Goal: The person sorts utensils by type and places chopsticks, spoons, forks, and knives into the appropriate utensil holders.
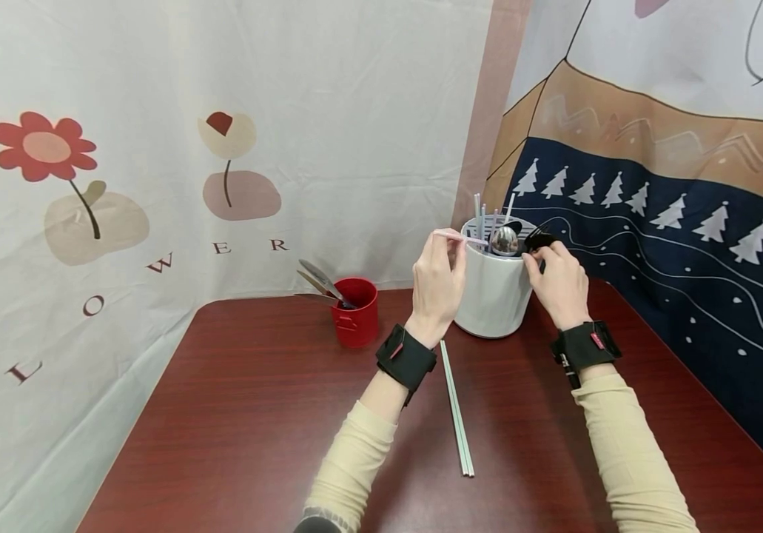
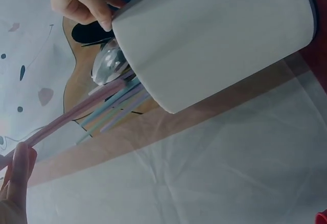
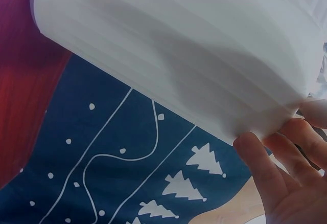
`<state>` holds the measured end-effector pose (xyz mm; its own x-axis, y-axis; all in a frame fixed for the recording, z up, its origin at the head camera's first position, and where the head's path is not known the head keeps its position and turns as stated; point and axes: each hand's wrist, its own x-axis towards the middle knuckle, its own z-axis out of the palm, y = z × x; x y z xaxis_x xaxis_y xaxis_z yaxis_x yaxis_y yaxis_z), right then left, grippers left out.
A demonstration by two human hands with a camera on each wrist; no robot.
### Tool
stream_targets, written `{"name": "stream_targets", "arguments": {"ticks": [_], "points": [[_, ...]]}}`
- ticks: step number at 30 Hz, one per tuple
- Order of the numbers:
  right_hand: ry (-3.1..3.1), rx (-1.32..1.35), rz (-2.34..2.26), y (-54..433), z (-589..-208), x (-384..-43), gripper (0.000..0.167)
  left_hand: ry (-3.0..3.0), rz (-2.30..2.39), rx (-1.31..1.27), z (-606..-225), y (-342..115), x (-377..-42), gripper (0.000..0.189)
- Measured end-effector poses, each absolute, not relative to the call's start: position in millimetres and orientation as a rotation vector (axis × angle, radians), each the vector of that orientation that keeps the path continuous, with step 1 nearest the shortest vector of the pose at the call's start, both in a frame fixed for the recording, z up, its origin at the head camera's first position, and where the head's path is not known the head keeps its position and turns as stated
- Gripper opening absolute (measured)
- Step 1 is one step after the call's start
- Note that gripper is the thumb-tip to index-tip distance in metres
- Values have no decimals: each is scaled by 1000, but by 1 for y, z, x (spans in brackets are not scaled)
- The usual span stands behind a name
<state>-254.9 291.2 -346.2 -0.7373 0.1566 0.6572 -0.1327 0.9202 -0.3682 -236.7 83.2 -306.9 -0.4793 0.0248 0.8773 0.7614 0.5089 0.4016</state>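
A white utensil holder [image 1: 493, 296] stands at the back right of the table. My left hand [image 1: 437, 281] is at its left side and pinches pink chopsticks [image 2: 76, 109] near one end; their other end reaches over the holder's mouth. On the right, my right hand [image 1: 561, 285] grips the holder's rim, its fingertips [image 3: 248, 141] against the outer wall. A shiny metal ladle [image 1: 505, 241], a black utensil [image 1: 539, 240] and several pale chopsticks [image 2: 110, 109] stick out of the holder. The holder's inside is mostly hidden.
Two pale green chopsticks [image 1: 456, 407] lie side by side on the dark red table [image 1: 254, 414]. Left of the holder stands a red cup [image 1: 354, 318] with several metal utensils leaning in it. Printed curtains [image 1: 368, 133] hang behind and to the right.
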Motion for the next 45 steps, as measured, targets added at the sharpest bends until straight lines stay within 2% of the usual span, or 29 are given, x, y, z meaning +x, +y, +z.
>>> {"name": "stream_targets", "arguments": {"ticks": [11, 23, 32, 45], "points": [[-2334, -17, 511, 291, -346, -255, 29, -2070, -919, -655, -292, 97, -255, 10], [-2329, -11, 501, 290, -348, -255, 30, -2325, -1043, -607, -308, 101, -269, 31], [-2328, -12, 500, 291, -348, -256, 29, -2331, -1043, -651, -315, 99, -271, 33], [-2321, -11, 503, 292, -348, -257, 30, -2437, -938, -641, -370, 85, -257, 25]]}}
